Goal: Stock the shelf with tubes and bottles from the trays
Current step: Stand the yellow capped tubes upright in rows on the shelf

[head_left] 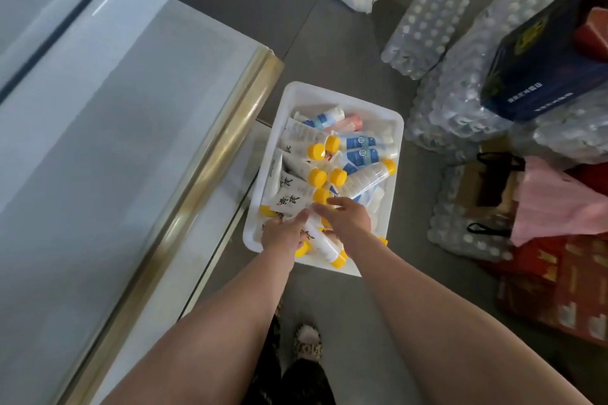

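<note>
In the near end of the white tray [393,154], the left hand [283,235] curls round a yellow-capped tube [324,245] lying cap toward the person, while the right hand [345,217], fingers relaxed and empty, hovers just beside it

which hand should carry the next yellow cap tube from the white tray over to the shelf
Probably the left hand: it already grips a yellow-capped tube in the white tray, and the shelf lies on its side. The right hand only reaches.
</note>
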